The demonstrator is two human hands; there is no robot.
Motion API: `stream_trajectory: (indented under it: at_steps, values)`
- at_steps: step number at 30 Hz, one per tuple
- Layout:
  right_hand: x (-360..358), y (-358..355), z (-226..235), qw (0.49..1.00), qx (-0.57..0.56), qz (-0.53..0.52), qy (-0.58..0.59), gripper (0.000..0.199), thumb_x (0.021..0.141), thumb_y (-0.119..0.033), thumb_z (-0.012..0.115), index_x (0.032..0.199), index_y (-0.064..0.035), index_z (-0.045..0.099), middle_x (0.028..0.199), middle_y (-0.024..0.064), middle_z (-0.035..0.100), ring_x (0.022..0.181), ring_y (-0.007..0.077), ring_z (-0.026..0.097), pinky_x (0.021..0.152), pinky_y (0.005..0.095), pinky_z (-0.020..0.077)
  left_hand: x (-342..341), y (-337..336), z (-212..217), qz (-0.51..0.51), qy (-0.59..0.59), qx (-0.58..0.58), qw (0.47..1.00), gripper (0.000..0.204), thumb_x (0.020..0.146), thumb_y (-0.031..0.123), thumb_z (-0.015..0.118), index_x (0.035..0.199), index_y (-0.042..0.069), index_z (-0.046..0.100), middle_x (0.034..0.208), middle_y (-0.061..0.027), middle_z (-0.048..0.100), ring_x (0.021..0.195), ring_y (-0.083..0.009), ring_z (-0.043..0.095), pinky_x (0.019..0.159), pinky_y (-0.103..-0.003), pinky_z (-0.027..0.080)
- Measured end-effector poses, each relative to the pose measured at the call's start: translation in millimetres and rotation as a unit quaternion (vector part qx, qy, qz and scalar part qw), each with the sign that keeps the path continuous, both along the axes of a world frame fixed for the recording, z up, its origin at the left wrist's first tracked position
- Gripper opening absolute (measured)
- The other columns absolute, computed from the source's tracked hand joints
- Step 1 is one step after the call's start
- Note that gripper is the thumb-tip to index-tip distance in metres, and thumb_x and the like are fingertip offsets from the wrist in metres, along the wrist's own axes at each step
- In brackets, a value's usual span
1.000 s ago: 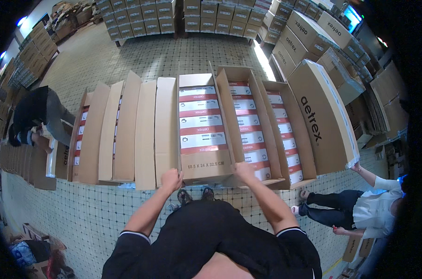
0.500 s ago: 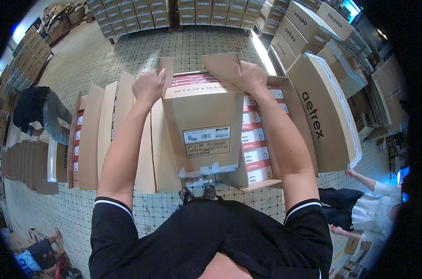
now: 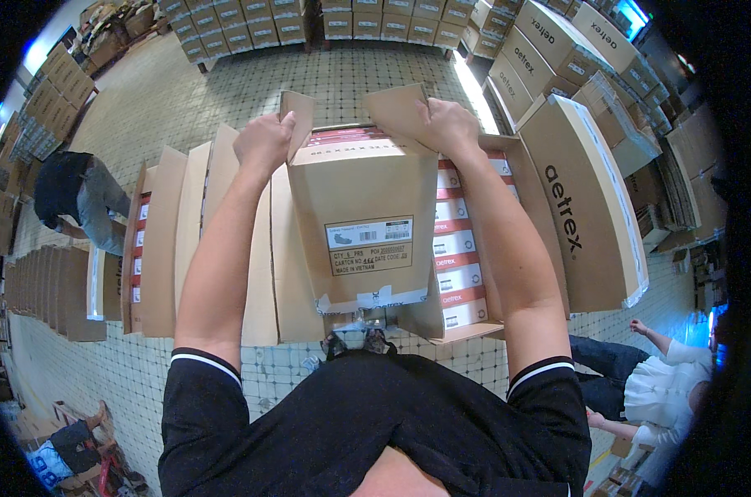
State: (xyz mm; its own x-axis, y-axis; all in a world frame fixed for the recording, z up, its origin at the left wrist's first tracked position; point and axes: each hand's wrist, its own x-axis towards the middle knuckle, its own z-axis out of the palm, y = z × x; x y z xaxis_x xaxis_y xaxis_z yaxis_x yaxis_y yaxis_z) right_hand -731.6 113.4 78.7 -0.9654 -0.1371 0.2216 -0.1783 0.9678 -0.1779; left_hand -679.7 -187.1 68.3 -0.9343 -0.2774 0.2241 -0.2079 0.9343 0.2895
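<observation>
In front of me is a brown cardboard carton (image 3: 363, 195) with a printed label on the side facing me and clear tape along its lower edge. Its top flaps stand raised, and red-and-white boxes (image 3: 346, 135) show inside. My left hand (image 3: 263, 142) is closed on the left flap, thumb up. My right hand (image 3: 448, 126) grips the right flap (image 3: 396, 112). Beside the carton on the right, under my forearm, an open carton holds a column of red-and-white shoeboxes (image 3: 458, 244). To the left stand several more open cartons (image 3: 195, 186), partly behind my left forearm.
A large closed carton (image 3: 578, 207) stands on the right. Stacked cartons (image 3: 251, 25) line the far side, with more at the far right (image 3: 541, 62). One person (image 3: 81, 195) bends over cartons at left; another in white (image 3: 661, 385) is at lower right. The floor (image 3: 375, 79) is tiled.
The carton and both hands stay nearly in place; the view shifts slightly. The person in white has drawn a hand away from the large carton at right.
</observation>
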Motion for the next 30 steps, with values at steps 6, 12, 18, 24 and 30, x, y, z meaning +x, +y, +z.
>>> stream_trajectory:
  at_steps: [6, 12, 18, 24, 30]
  values:
    - [4.1, -1.0, -5.4, 0.999, -0.004, -0.007, 0.036, 0.045, 0.096, -0.047, 0.044, 0.095, -0.0096, 0.069, 0.094, 0.0187, 0.070, 0.091, 0.0366, 0.069, 0.079, 0.0472, 0.0541, 4.1, 2.1, -1.6, 0.005, 0.013, 0.020, 1.000, 0.049, 0.093, 0.051, 0.044, 0.094, 0.012, 0.073, 0.091, -0.0169, 0.071, 0.089, -0.0355, 0.068, 0.074, -0.048, 0.053]
    - [13.4, -0.1, -15.1, 0.999, -0.003, -0.002, 0.044, 0.045, 0.097, -0.047, 0.043, 0.092, -0.0090, 0.066, 0.091, 0.0176, 0.070, 0.087, 0.0376, 0.068, 0.074, 0.0474, 0.0544, 17.5, 6.8, -8.9, -0.002, 0.040, 0.039, 0.998, 0.049, 0.093, 0.051, 0.046, 0.089, 0.010, 0.072, 0.085, -0.0178, 0.070, 0.083, -0.0368, 0.068, 0.071, -0.050, 0.053]
    - [94.8, 24.0, -61.2, 0.998, 0.013, 0.025, 0.047, 0.043, 0.098, -0.046, 0.043, 0.091, -0.0074, 0.063, 0.088, 0.0174, 0.067, 0.083, 0.0392, 0.066, 0.070, 0.0498, 0.0516, 100.6, 20.4, -62.6, -0.033, 0.094, 0.018, 0.995, 0.045, 0.093, 0.046, 0.053, 0.072, 0.008, 0.063, 0.071, -0.0169, 0.064, 0.067, -0.0364, 0.066, 0.056, -0.048, 0.051]
    - [242.2, 53.0, -144.9, 0.989, -0.050, 0.088, 0.110, 0.025, 0.091, -0.028, 0.063, 0.079, -0.0069, 0.060, 0.070, 0.0140, 0.058, 0.060, 0.0338, 0.059, 0.054, 0.0430, 0.0476, 249.7, 38.1, -157.7, -0.170, 0.158, 0.043, 0.972, 0.026, 0.077, 0.027, 0.067, 0.066, 0.010, 0.051, 0.063, -0.0102, 0.051, 0.053, -0.0268, 0.056, 0.046, -0.039, 0.045]
    - [390.6, 60.4, -213.7, 0.978, 0.004, 0.010, -0.209, 0.025, 0.092, -0.033, 0.060, 0.083, -0.0096, 0.065, 0.072, 0.0182, 0.064, 0.064, 0.0406, 0.063, 0.057, 0.0507, 0.0484, 377.5, 47.6, -225.8, -0.225, -0.269, 0.127, 0.928, 0.025, 0.072, 0.030, 0.070, 0.080, 0.008, 0.062, 0.083, -0.0112, 0.063, 0.078, -0.0309, 0.066, 0.064, -0.046, 0.053]
